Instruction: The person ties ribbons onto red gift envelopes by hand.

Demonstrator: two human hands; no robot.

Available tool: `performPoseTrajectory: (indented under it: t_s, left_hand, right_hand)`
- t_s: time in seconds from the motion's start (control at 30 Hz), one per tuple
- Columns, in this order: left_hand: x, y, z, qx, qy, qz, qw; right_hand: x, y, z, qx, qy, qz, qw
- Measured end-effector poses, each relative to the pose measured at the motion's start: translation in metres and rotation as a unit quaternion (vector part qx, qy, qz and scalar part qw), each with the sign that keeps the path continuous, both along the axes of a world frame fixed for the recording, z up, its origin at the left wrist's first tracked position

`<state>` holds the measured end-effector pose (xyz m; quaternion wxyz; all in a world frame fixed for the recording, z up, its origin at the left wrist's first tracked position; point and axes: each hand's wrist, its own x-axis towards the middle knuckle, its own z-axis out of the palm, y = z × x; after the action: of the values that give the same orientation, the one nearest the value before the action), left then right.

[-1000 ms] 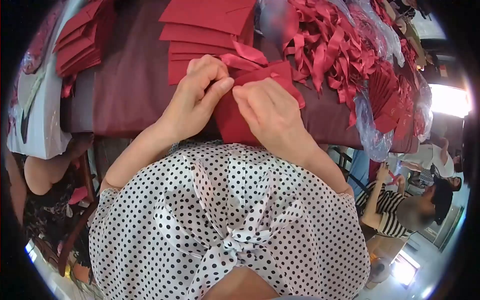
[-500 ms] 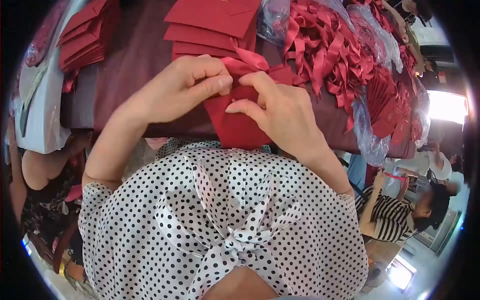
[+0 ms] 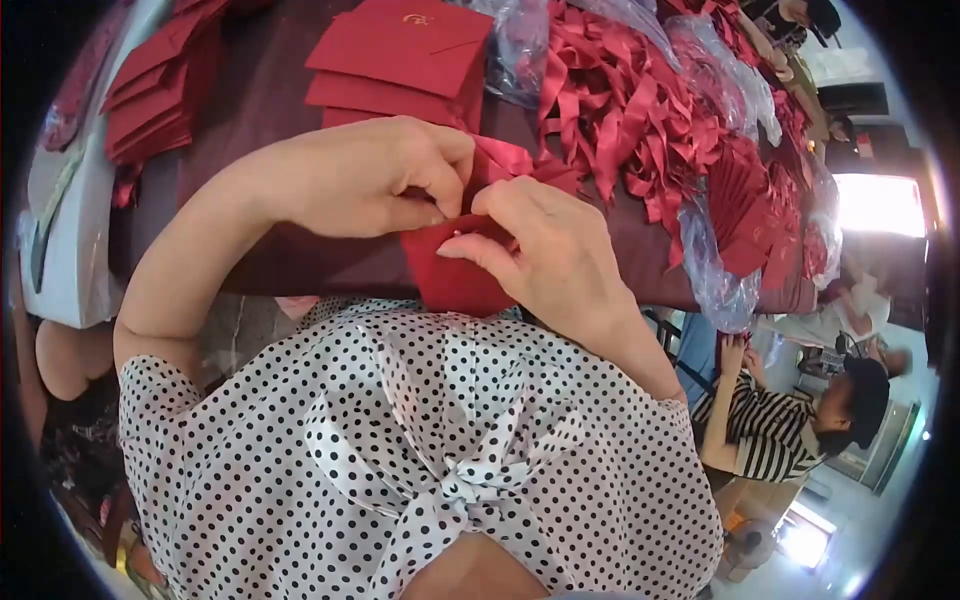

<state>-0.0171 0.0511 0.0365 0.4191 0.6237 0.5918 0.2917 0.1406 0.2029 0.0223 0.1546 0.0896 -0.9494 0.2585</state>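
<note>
A red envelope-like piece [image 3: 455, 275] lies at the table's near edge, close to my body, under both hands. My left hand [image 3: 385, 180] bends over its left side, thumb and fingertips pinched together on its upper edge. From the right, my right hand [image 3: 550, 235] grips the same piece between thumb and forefinger. A shiny red ribbon [image 3: 500, 155] sticks up just beyond my fingers. Some of the piece is hidden behind my hands. Farther back lies a stack of red envelopes [image 3: 395, 50], the top one with a small gold mark.
A heap of red ribbons [image 3: 630, 110] and clear plastic bags [image 3: 720, 285] lie to the right. Another stack of red envelopes [image 3: 160, 95] is at the left, beside a white box [image 3: 75, 240]. A person in a striped shirt [image 3: 765, 430] sits at the right.
My left hand has come down and its fingertips have closed on the piece's upper edge. The view has shifted slightly, so the stacks and ribbons appear farther left.
</note>
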Motion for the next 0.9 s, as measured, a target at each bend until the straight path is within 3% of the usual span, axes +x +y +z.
performPoseTrajectory:
  t_s: [0.03,0.13,0.23,0.37,0.7,0.8,0.83,0.9]
  left_hand:
    - [0.002,0.001,0.000,0.002,0.000,-0.006,1.000]
    - [0.012,-0.005,0.002,0.156,0.139,0.074,0.975]
    - [0.014,-0.009,0.010,0.180,0.093,0.129,0.971]
    - [0.011,-0.001,0.006,0.230,0.168,-0.005,0.959]
    - [0.011,0.007,0.015,0.197,0.175,-0.042,0.964]
    - [-0.005,0.000,0.008,0.130,0.031,0.157,0.979]
    - [-0.004,-0.001,0.004,0.089,-0.114,0.314,0.938]
    - [-0.034,-0.001,-0.027,0.121,-0.005,0.377,0.918]
  right_hand:
    - [-0.001,0.003,-0.003,-0.001,-0.002,0.026,1.000]
    - [0.002,0.006,0.011,-0.002,-0.018,0.048,0.999]
    - [0.008,0.004,0.015,-0.015,-0.003,0.067,0.998]
    - [0.011,0.007,0.011,-0.001,-0.038,0.099,0.994]
    - [0.021,0.000,0.003,-0.023,0.005,0.119,0.993]
    - [0.026,-0.003,0.009,-0.018,-0.006,0.151,0.988]
    - [0.029,-0.002,0.011,-0.018,-0.005,0.151,0.988]
    - [0.033,0.001,0.013,-0.005,0.008,0.143,0.990]
